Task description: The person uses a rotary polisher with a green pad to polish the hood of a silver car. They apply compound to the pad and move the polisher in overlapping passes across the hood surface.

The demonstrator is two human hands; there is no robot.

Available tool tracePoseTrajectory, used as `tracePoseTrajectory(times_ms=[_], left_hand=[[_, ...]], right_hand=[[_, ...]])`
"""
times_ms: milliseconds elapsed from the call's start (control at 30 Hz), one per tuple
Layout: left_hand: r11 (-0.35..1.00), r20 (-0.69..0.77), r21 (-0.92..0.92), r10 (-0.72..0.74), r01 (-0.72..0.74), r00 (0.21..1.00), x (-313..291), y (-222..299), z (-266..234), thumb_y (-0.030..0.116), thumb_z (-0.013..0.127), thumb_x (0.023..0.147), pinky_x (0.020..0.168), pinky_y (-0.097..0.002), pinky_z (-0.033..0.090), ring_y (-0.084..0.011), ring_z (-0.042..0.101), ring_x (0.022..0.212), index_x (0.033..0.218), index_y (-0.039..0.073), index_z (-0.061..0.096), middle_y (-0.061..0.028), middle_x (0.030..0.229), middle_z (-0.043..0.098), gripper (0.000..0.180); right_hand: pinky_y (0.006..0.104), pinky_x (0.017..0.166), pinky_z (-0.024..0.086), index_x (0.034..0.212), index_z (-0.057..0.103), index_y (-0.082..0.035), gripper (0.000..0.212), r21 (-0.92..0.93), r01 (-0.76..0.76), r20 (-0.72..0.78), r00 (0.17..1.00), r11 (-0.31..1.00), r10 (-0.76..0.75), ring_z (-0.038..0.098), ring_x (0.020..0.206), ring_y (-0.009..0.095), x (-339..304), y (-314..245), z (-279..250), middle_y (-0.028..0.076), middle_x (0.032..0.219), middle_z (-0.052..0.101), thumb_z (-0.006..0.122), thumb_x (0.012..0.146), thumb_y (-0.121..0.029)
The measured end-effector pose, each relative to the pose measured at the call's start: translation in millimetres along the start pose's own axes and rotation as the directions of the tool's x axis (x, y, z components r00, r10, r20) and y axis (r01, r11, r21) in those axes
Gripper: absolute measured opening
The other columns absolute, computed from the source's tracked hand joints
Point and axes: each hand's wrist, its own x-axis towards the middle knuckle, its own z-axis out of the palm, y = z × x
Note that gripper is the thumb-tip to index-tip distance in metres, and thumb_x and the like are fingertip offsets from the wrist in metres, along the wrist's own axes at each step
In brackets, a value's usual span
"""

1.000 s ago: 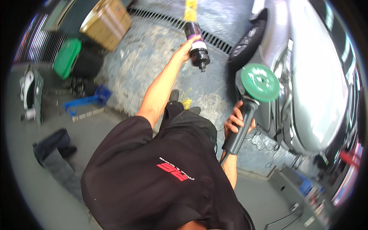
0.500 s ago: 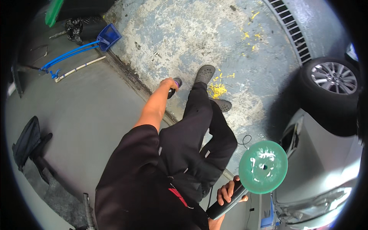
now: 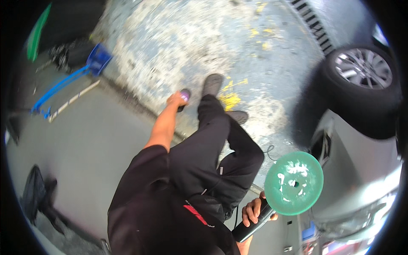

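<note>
The left hand (image 3: pixel 176 100) was closed around a small purple bottle (image 3: pixel 184 97), low by the shoe (image 3: pixel 212 83). The right hand (image 3: pixel 251 211) gripped the polisher (image 3: pixel 278 195) beside the car (image 3: pixel 357 170); best kept level so the white paste stayed on.

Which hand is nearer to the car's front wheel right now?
Right. The right hand holds the polisher low beside the car, below the wheel. The left hand, holding a small bottle, is stretched down on the far side of the legs.

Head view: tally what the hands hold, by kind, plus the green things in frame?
Bottle, in left hand: 1
Polishing tool, green pad, in right hand: 1
Other green thing, top left: 1
Total: 3
</note>
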Motion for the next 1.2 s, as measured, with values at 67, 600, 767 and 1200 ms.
tracePoseTrajectory(times_ms=[67, 600, 767, 1200], left_hand=[[0.99, -0.16, 0.031, 0.14, -0.137, 0.977, 9, -30, 2, 0.062, 0.085, 0.073, 0.112, -0.0523, 0.048, -0.0356, 0.056, 0.14, 0.151, 0.018, 0.05, -0.0173, 0.149, 0.06, 0.097], [-0.664, 0.36, -0.57, 0.328, -0.484, -0.873, -885, 133, -243, 0.021, 0.085, 0.088, 0.103, -0.0467, 0.053, -0.037, 0.069, 0.12, 0.121, -0.002, 0.072, -0.0156, 0.119, 0.076, 0.042], [-0.373, 0.316, -0.907, -0.292, -0.197, -0.903, -1044, 98, -133, 0.031, 0.062, 0.103, 0.089, -0.0506, 0.051, -0.0396, 0.061, 0.11, 0.119, 0.001, 0.063, -0.0192, 0.116, 0.064, 0.033], [0.011, 0.047, -0.997, -0.714, -0.077, -0.698, -1162, 214, -83, 0.023, 0.067, 0.101, 0.097, -0.0471, 0.05, -0.0361, 0.062, 0.118, 0.124, 0.001, 0.067, -0.0178, 0.125, 0.066, 0.032]], right_hand=[[0.0471, 0.059, 0.062, 0.116, 0.052, 0.01, 0.072, 0.055, 0.032, 0.077, 0.996, 0.998, -0.037, 0.064, 0.07, 0.026, 1, -3, 9, 0.018, 0.086, 0.06, 0.079, 0.075, -0.043], [0.0546, 0.075, 0.062, 0.155, 0.038, -0.005, 0.088, -0.008, 0.795, 0.673, 0.453, 0.607, -0.585, 0.059, 0.083, 0.026, -132, -28, 302, 0.017, 0.103, 0.054, 0.076, 0.084, -0.038], [0.0577, 0.082, 0.067, 0.152, 0.043, -0.006, 0.08, 0.08, 0.978, 0.556, 0.116, 0.192, -0.823, 0.067, 0.092, 0.025, -190, -71, 361, 0.011, 0.101, 0.056, 0.07, 0.087, -0.042], [0.0498, 0.081, 0.057, 0.163, 0.024, -0.001, 0.087, 0.112, 0.981, 0.674, -0.194, -0.161, -0.712, 0.058, 0.098, 0.023, -310, -151, 397, 0.013, 0.117, 0.046, 0.068, 0.096, -0.034]])
